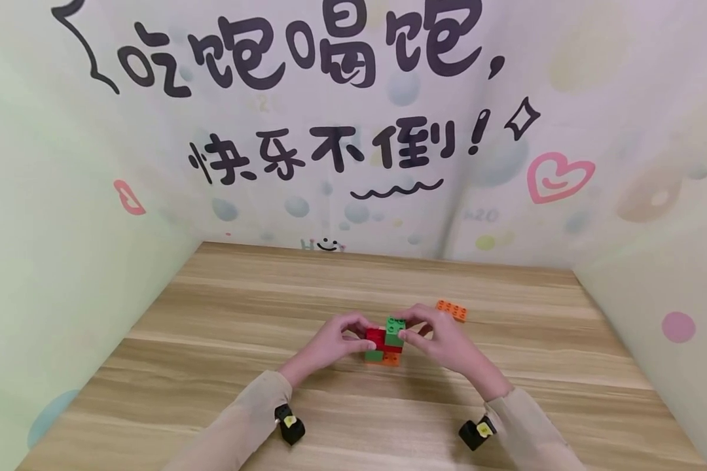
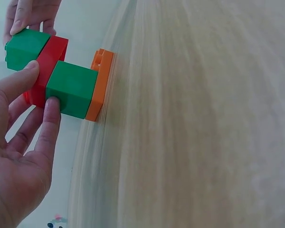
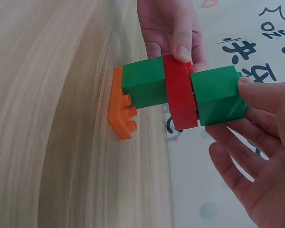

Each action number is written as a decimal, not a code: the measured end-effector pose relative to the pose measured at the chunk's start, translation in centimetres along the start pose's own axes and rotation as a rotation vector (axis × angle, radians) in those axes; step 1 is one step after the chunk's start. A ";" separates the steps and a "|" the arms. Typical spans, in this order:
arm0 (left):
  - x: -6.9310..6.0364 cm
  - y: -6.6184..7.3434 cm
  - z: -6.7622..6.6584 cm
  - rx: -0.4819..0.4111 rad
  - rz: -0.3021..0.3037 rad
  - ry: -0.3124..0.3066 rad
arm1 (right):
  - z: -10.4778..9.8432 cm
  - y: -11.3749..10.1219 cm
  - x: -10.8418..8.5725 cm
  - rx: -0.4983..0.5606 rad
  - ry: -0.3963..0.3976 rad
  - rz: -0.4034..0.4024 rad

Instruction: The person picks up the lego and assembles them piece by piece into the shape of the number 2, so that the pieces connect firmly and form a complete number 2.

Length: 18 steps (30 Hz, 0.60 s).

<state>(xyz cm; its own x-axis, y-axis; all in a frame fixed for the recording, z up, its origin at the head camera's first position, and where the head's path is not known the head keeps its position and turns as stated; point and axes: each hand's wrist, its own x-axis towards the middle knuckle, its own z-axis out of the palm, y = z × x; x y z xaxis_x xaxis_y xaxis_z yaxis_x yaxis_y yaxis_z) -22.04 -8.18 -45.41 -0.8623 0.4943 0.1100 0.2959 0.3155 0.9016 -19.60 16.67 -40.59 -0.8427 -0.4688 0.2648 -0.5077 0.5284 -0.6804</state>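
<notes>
A small stack of toy building bricks stands on the table in front of me. Its base is an orange plate (image 3: 116, 109) with studs, bearing a green brick (image 2: 72, 90) at one end. Across that brick lies a red brick (image 3: 181, 95), which overhangs part of the orange plate. My left hand (image 1: 336, 337) holds the red brick between thumb and fingers, one finger also touching the lower green brick. On top, at the red brick's right end, is a second green brick (image 3: 218, 95), pinched by my right hand (image 1: 438, 333). A narrow gap with studs shows beneath it.
Behind my right hand a second orange studded plate (image 1: 451, 311) lies on the wooden table (image 1: 259, 288). Cloth walls with black writing enclose the table at the back and both sides. Each wrist carries a small black camera (image 1: 290, 425).
</notes>
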 end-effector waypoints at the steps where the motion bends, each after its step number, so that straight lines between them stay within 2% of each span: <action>1: 0.0 0.0 0.0 -0.001 -0.002 0.002 | -0.1 -0.1 0.1 -0.003 -0.007 0.013; 10: -0.3 0.2 0.0 -0.034 -0.014 0.012 | -0.5 -0.8 0.6 -0.030 -0.072 0.070; 18: -0.2 0.3 0.2 -0.035 -0.016 0.006 | -0.8 -1.1 1.0 -0.023 -0.114 0.071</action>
<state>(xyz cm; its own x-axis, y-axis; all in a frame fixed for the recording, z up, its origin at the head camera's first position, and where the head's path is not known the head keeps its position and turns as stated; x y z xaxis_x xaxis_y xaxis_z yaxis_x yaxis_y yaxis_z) -21.74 -8.03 -45.18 -0.8692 0.4847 0.0973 0.2670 0.2945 0.9176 -20.01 16.23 -39.02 -0.8515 -0.5063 0.1364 -0.4527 0.5786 -0.6784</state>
